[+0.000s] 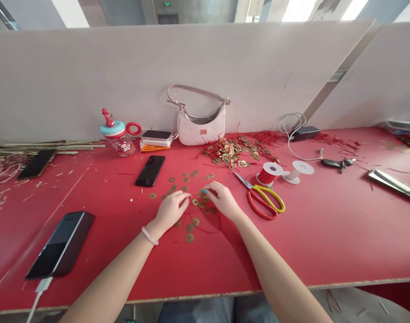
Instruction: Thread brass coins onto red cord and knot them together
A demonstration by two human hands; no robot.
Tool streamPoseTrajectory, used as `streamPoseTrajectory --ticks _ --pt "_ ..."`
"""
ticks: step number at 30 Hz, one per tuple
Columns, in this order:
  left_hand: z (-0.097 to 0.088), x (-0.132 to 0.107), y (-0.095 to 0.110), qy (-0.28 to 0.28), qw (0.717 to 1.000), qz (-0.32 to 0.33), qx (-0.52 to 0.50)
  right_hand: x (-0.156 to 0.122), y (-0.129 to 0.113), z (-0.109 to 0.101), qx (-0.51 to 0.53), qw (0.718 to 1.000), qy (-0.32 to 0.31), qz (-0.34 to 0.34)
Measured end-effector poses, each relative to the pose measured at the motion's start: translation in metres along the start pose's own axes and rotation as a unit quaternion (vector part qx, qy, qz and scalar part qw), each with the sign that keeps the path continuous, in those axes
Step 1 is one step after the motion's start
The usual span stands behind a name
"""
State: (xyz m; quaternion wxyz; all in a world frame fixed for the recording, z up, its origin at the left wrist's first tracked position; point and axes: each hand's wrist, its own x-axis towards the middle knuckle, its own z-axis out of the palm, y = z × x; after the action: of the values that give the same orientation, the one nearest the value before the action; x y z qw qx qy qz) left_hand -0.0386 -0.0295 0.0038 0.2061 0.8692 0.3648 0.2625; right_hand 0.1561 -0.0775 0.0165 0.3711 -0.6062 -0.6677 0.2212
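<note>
My left hand (174, 207) is closed, pinching a red cord between thumb and forefinger near the middle of the table. My right hand (221, 199) is closed too, its fingertips at a brass coin with a hole (202, 194); how firmly they hold it is partly hidden. From the fingers the thin red cord (209, 232) hangs in a loop onto the red tabletop. Several loose brass coins (189, 228) lie around and below both hands. Scissors (263, 199) with one red and one yellow handle rest right of my right hand.
Behind the hands lies a heap of coins tied with red cord (230, 150), before a pale handbag (202, 128). A red thread spool (269, 172), an empty white spool (301, 170) and pliers (337, 164) are on the right. Phones (150, 170) and a cup (122, 139) stand left.
</note>
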Motion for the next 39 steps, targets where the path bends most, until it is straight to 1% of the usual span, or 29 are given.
streamPoseTrajectory --ticks 3,7,11,15,24,33,39 --pt "0.0 0.0 0.001 -0.001 1.0 0.003 0.015 -0.001 -0.003 0.003 0.061 0.998 0.007 0.024" --pt "0.0 0.0 0.001 0.001 0.999 0.013 0.03 -0.002 -0.005 0.005 0.113 0.992 -0.001 0.055" --pt "0.0 0.0 0.0 0.005 0.999 0.027 0.032 -0.001 -0.006 0.006 0.123 0.991 -0.006 0.058" --pt "0.0 0.0 -0.001 0.0 0.999 0.033 0.024 0.0 -0.003 0.007 0.149 0.986 -0.005 0.075" --pt "-0.002 0.001 0.0 0.0 1.0 0.022 0.018 0.002 0.001 0.01 0.181 0.979 -0.01 0.089" --pt "0.0 0.0 -0.002 0.006 0.999 0.047 0.014 0.0 0.0 0.009 0.2 0.976 -0.038 0.078" --pt "-0.002 -0.003 0.003 0.012 0.997 0.073 0.008 0.0 -0.001 0.014 0.22 0.971 -0.042 0.084"
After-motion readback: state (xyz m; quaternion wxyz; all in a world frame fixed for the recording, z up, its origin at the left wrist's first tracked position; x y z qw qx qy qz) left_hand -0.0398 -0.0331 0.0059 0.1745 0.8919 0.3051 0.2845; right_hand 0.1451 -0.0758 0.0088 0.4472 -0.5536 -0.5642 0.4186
